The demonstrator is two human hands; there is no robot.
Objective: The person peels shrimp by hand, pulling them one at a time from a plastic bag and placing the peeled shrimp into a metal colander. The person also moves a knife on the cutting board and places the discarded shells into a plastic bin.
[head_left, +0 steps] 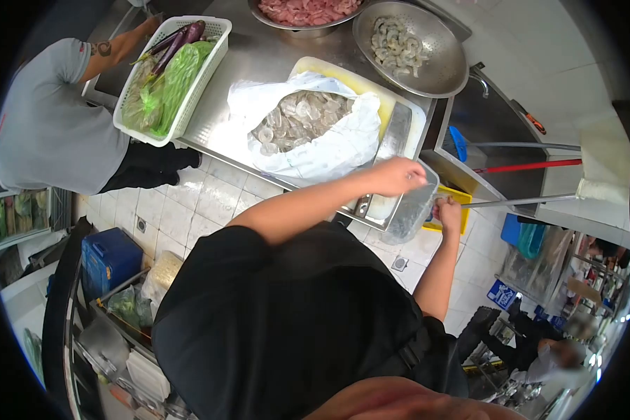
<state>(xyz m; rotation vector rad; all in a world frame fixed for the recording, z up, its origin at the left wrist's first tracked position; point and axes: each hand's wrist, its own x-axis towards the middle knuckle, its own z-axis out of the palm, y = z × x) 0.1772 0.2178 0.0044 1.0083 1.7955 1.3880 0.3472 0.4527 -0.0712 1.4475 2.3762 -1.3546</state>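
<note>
A clear plastic bag (pixel 404 218) hangs open past the counter's right end, between my two hands. My left hand (pixel 397 176) is closed, its fingertips pinched at the bag's upper edge. Lower and to the right, my right hand (pixel 448 212) forms a fist gripping the bag's side. Left of my hands, a white plastic bag (pixel 315 166) lies spread open on the counter, with a pile of small clear plastic cups or lids (pixel 304 115) inside. Beneath it is a yellowish-white cutting board (pixel 329 68), and a cleaver (pixel 397 131) rests along the board's right side.
A white basket (pixel 220 42) holds eggplants and bagged greens; a person in grey (pixel 56 112) stands beside it. Behind are a colander of shrimp (pixel 441 66) and a bowl of raw meat (pixel 308 12). A yellow crate (pixel 460 196) and long handles (pixel 532 166) are at right.
</note>
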